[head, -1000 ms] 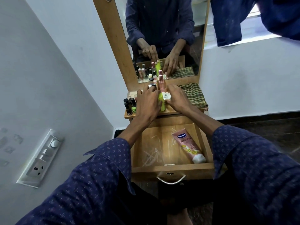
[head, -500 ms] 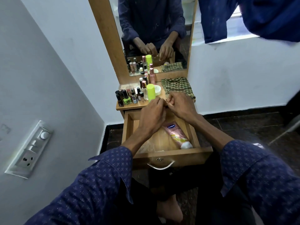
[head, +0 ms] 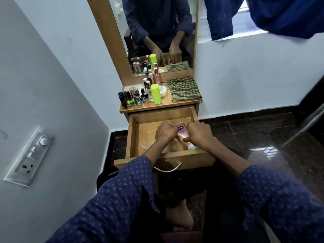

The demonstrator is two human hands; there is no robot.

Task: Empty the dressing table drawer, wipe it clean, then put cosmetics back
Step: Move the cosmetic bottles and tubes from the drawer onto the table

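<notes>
Both hands are now down inside the drawer (head: pixel 134 135), off the bench top: left hand (head: pixel 165 131) and right hand (head: pixel 199 135) curling around the pink tube (head: pixel 182 133) lying at its right side. Tube is looking light, soft and squashy, so gripping mid-body, not the cap, is likely safest.

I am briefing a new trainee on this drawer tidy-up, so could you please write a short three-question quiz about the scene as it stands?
1. True or false: the checked cloth lies inside the open drawer.
2. Multiple choice: where is the pink tube? A) on the tabletop by the bottles B) in the drawer, between both hands C) on the floor.
3. Short answer: which tall item stands beside the white jar on the tabletop?

Key
1. False: it lies on the tabletop, right of the bottles.
2. B: the left hand and right hand are down at it.
3. The lime-green bottle.
</notes>
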